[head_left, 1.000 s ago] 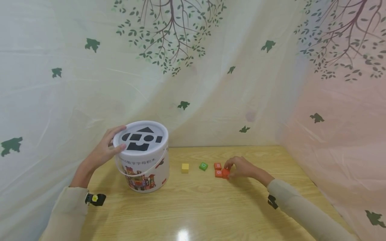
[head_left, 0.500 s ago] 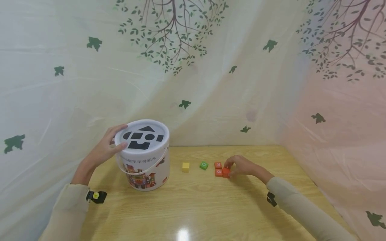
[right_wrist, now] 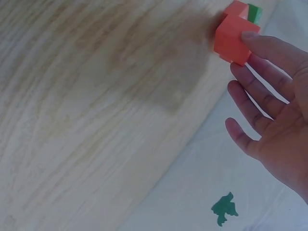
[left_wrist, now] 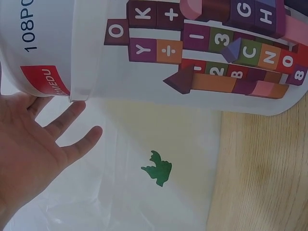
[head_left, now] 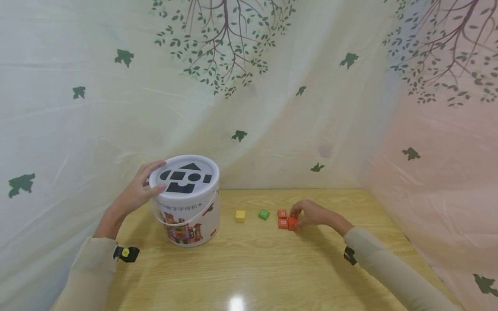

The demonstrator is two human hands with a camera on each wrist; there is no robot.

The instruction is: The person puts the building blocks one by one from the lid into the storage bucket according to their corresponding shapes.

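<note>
A white lidded bucket [head_left: 184, 233] with printed toy-block pictures stands on the left. My left hand [head_left: 134, 192] rests on its lid edge, thumb and index finger over the rim. In the left wrist view, two fingers [left_wrist: 79, 144] spread out straight along the bucket's side. Farther right, my right hand [head_left: 314, 214] pinches a red block [head_left: 292, 223] between thumb and fingertips. This block sits right beside two other red blocks, one marked R [head_left: 282, 214] and one marked B [head_left: 283, 223]. The right wrist view shows my thumb against the red block [right_wrist: 233, 38], other fingers loosely bent.
Between bucket and red blocks lie a green lettered block [head_left: 264, 214] and a yellow block [head_left: 240, 216], apart from each other. The wooden table [head_left: 249, 268] ends at a pale curtain [head_left: 264, 129] printed with trees and birds. The bucket has a thin handle [head_left: 194, 220].
</note>
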